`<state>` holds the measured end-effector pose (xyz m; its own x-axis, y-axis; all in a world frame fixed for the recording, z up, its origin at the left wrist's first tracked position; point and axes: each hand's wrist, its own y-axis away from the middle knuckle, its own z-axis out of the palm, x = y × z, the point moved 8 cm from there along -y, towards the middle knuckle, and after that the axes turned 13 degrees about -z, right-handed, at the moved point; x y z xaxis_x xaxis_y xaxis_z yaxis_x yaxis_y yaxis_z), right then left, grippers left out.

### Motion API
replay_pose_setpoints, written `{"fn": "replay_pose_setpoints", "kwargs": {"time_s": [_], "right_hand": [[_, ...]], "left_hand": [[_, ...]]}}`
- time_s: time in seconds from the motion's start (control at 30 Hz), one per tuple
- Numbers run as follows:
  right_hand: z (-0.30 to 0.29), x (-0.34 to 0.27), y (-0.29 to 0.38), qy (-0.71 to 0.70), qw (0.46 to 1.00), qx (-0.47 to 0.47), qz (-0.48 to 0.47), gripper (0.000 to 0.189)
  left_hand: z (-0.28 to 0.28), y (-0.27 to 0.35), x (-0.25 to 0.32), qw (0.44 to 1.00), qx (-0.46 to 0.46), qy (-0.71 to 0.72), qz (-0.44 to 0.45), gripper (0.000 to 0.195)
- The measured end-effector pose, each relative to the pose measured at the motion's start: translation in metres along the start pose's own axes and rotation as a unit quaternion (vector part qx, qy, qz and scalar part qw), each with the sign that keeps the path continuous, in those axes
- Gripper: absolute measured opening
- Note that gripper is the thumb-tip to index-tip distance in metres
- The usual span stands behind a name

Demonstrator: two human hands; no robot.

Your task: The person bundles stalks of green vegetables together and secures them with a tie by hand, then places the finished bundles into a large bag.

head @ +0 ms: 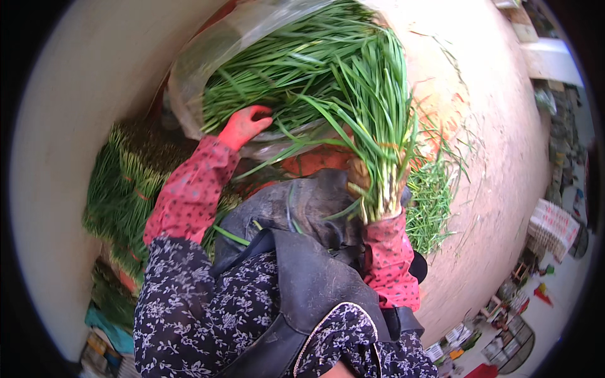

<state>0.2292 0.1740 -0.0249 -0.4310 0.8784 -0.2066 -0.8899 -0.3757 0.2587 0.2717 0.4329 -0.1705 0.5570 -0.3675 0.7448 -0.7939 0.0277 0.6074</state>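
My right hand (360,176), in a soiled glove, is wrapped around the pale stem ends of a bundle of garlic chives (385,108), held upright over my lap. An orange-brown band (388,144) circles the bundle, and its leaves fan upward. My left hand (246,125), in a red rubber glove, is at the near edge of a large heap of loose chives (288,71). Its thumb and fingers are apart with nothing seen between them. That heap lies in a clear plastic bag (186,94). A dark apron (307,203) covers my lap.
Several banded chive bundles (123,175) are stacked at my left by a pale wall (61,156). Leaf scraps (427,208) lie on the floor (491,189) at my right. Farther right are a box with writing (553,227) and a basket (513,347).
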Motion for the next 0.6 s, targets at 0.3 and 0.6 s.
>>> {"fn": "replay_pose_setpoints", "kwargs": {"time_s": [0.3, 0.6], "right_hand": [[0.023, 0.017, 0.049, 0.036, 0.999, 0.027, 0.009, 0.070], [0.037, -0.052, 0.079, 0.507, 0.860, -0.023, 0.052, 0.056]], "left_hand": [[0.140, 0.136, 0.144, 0.783, -0.479, 0.393, 0.046, 0.086], [0.154, 0.141, 0.230, 0.703, -0.456, 0.547, -0.006, 0.057]]}}
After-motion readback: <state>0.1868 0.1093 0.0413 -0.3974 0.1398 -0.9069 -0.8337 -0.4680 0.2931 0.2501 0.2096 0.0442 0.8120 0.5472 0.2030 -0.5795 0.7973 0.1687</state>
